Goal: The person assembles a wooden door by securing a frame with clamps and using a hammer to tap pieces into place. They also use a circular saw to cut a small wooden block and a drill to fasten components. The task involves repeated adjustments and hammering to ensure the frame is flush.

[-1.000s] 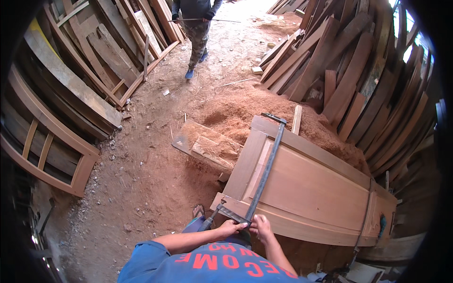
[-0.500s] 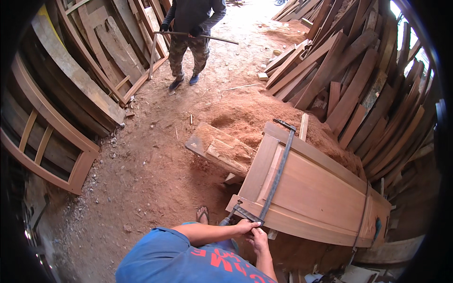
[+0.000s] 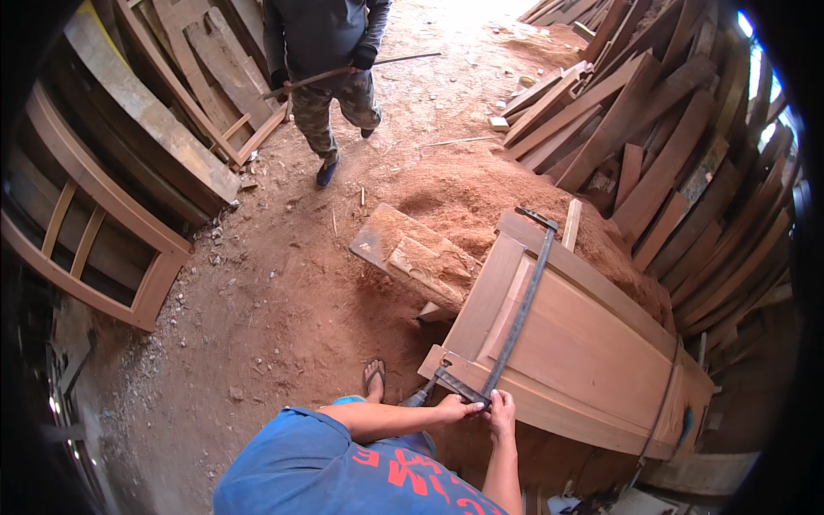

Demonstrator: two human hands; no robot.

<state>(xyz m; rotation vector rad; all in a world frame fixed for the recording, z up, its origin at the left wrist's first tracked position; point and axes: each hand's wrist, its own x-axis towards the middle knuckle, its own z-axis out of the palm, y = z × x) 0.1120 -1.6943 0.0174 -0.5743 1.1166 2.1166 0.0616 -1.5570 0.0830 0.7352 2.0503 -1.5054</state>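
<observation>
A wooden door panel [image 3: 592,326] lies raised in front of me to the right. A long dark bar clamp [image 3: 518,313] spans its width, its far jaw over the far edge and its screw end at the near edge. My left hand [image 3: 457,409] is closed on the clamp's near arm. Close beside it, my right hand [image 3: 500,412] grips the end of the clamp bar, fingers up. The clamp's screw handle [image 3: 418,397] sticks out below, left of my hands. A second clamp [image 3: 666,390] crosses the door's farther right part.
A person [image 3: 326,69] at the top left holds a long thin bar [image 3: 378,66]. A sawdust-covered board [image 3: 412,249] rests left of the door. Planks [image 3: 661,154] lean along the right side; frames and boards [image 3: 129,103] line the left. Reddish sawdust [image 3: 468,184] covers the ground.
The person ahead has stepped closer, still holding the bar. My right hand has moved up to the end of the clamp bar. The whole view has shifted slightly.
</observation>
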